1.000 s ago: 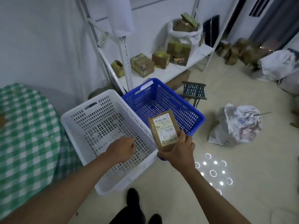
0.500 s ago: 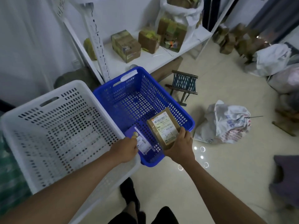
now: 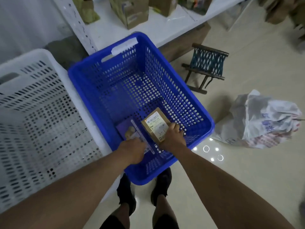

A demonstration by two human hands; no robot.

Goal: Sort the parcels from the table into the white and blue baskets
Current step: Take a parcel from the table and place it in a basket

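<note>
Head view: both hands are down inside the blue basket (image 3: pixel 92 83), so the step in hand looks like setting two parcels onto its floor; done well, each should be lowered until it lies flat on the perforated bottom, side by side and not overlapping, and let go only once it rests there, not dropped from height. The right hand (image 3: pixel 173 138) grips the brown parcel (image 3: pixel 156 124) by its near end, fingers curled round the edge, its white label facing up; the parcel reaches away from the hand toward the basket's middle and seems at or just above the floor. The left hand (image 3: pixel 133 150) pinches the near end of the flat purple parcel (image 3: pixel 127 131), which lies just left of the brown one; whether the two touch I cannot tell. The white basket (image 3: pixel 54 63) stands to the left of the left hand, against the blue one.
</note>
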